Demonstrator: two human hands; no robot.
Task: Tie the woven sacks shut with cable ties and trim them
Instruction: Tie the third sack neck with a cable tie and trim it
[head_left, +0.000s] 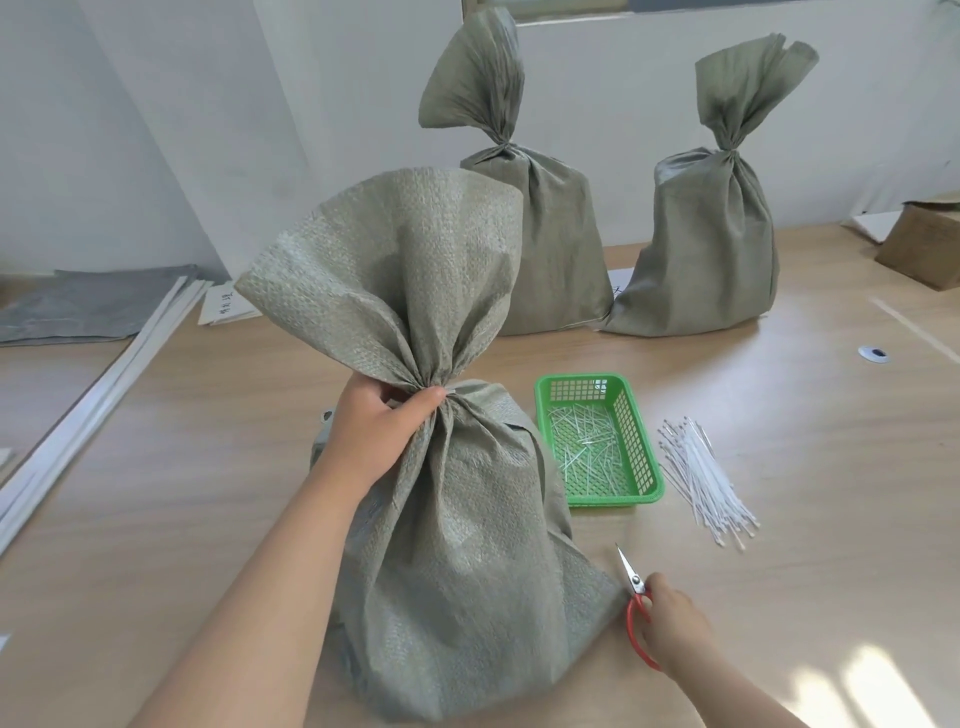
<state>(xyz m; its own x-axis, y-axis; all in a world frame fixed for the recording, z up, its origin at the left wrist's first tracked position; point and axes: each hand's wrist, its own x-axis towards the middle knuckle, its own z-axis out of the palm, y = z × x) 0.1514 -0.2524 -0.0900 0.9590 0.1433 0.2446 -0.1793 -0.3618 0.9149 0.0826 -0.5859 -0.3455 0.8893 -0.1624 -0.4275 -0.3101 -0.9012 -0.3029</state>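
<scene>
Three grey-green woven plastic sacks stand on the pale wood-grain desk (805, 389), and all three have their necks gathered in. The two far sacks, one behind the other's left shoulder (550, 249) and one further right (711, 260), look finished: each neck is pinched tight with the top fanned out above, though the ties themselves are too small to make out.

The near sack (457, 519) stands upright just in front of the person. The left hand (374, 431) grips its neck, thumb and fingers curled round the gather, and a small pale bit at the pinch (451, 388) looks like a cable tie already drawn tight. No long tail shows sticking out, so I judge this one is tied and either just trimmed or its tail is hidden behind the fabric; I cannot tell which.

The right hand (670, 623) is closed round the red handles of a pair of steel scissors (636, 587), low at the desk beside the sack's right corner, blades together.

A green plastic mesh basket (613, 500) holds many short white offcuts (587, 441); a loose bundle of unused white cable ties (701, 473) lies just to its right, so supply remains.

A white sheet at far left (228, 304) carries dark handwriting, too small to read. No brand shows on the sacks.
</scene>
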